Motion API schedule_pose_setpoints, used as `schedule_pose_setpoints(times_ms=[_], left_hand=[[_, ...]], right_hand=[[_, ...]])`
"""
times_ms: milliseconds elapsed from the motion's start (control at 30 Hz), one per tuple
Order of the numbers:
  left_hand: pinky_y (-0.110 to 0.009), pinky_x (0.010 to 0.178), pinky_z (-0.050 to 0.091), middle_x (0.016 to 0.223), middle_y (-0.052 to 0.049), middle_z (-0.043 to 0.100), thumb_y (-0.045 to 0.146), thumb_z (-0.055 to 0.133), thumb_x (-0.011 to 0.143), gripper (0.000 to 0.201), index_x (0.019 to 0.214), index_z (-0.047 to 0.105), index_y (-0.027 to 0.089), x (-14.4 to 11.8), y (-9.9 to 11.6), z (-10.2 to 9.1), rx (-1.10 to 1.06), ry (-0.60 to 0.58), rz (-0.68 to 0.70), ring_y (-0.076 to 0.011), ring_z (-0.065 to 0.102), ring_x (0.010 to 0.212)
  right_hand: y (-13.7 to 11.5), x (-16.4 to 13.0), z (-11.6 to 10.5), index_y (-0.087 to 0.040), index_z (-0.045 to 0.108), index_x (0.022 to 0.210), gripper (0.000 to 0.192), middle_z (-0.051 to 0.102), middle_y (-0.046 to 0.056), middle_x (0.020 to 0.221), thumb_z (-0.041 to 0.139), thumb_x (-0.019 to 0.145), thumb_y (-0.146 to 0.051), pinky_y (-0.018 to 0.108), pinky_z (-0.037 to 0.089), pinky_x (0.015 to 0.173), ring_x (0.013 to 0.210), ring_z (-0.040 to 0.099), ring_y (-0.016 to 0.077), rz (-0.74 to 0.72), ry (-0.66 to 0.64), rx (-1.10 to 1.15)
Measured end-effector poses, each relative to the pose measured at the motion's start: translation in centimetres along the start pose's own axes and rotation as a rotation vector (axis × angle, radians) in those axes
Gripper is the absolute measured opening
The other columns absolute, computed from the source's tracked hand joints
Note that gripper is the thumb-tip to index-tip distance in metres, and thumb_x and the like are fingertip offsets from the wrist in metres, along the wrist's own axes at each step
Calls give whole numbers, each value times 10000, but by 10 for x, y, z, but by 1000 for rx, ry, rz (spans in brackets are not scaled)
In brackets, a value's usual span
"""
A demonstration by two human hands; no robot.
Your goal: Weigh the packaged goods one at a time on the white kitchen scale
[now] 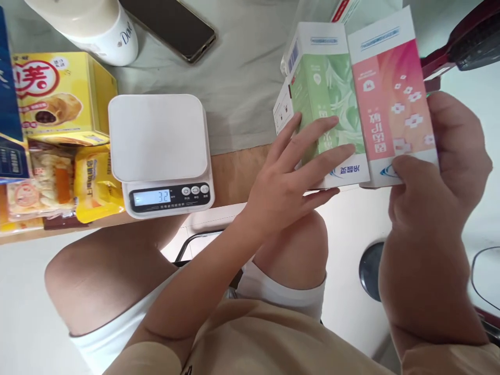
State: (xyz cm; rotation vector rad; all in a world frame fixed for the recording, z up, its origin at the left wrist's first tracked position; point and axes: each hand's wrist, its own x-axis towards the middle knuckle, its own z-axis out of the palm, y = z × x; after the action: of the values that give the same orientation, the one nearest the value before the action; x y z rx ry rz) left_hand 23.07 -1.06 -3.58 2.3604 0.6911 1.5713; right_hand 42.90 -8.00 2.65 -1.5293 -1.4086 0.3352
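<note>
The right hand (441, 172) is gripping the pink box (392, 99), fingers closed around its near end. The left hand (291, 177) is lying with fingers spread flat on the green box (326, 91) just beside it. Both boxes are hovering over the worktop (234, 104) edge, long axes pointing away from the person, right of the scale (160, 146).

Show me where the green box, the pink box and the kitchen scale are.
green box (328, 88), head view, on its green front face.
pink box (390, 88), head view, on its pink front face.
kitchen scale (156, 135), head view, on its white weighing platform.
</note>
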Motion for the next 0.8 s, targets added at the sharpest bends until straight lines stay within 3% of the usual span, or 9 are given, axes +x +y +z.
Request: schedule_pose_setpoints(times_ms=[100,267,400,500,633,733,800], left_hand=[[-539,1315,536,1464,-122,673,455,588,1097,312,1360,604,288,2,-1,-1,12,16,27,-229,676,1415],[-503,1339,514,1450,-145,676,360,647,1068,301,1345,613,248,2,2,1,4,55,11,-222,678,1400],[-556,1301,557,1407,-142,708,408,704,1028,375,1366,599,285,1,0,6,-55,97,11,-245,708,1358],[-606,1313,542,1444,-94,702,490,738,993,437,1382,590,358,0,-4,8,-149,37,-21,-269,712,1374],[-633,1384,446,1492,-31,676,542,738,992,408,1358,612,413,-3,-6,8,-231,-36,-115,-277,711,1388],[-603,1356,484,1487,-71,685,494,714,1020,415,1400,595,375,-2,-5,7,-169,-7,-61,-269,717,1383],[-604,1349,480,1528,-93,664,583,673,1026,500,1456,559,356,1,-3,1,-142,-8,-11,-279,681,1443]], right_hand=[[9,4,3,-332,622,1528,637,722,71,1448,569,897,-264,624,605,1068,1341,724,346,58,-18,-11],[15,5,7,-393,619,1538,768,679,-10,1529,534,806,-176,560,571,1191,1423,674,280,115,-42,28],[19,6,6,-401,604,1547,747,699,-10,1511,557,829,-203,475,631,1080,1349,719,279,121,-33,-35],[25,6,5,-358,592,1557,691,705,34,1507,557,876,-245,423,659,975,1292,745,283,94,-38,-83],[29,3,7,-340,564,1578,679,687,57,1527,551,905,-257,450,653,1033,1330,729,292,51,-57,-83],[20,7,2,-388,595,1549,593,729,45,1446,611,956,-362,480,644,1064,1280,755,289,65,-15,12],[7,13,-3,-432,600,1534,526,672,15,1521,546,1024,-546,514,588,1163,1472,648,308,82,1,45]])
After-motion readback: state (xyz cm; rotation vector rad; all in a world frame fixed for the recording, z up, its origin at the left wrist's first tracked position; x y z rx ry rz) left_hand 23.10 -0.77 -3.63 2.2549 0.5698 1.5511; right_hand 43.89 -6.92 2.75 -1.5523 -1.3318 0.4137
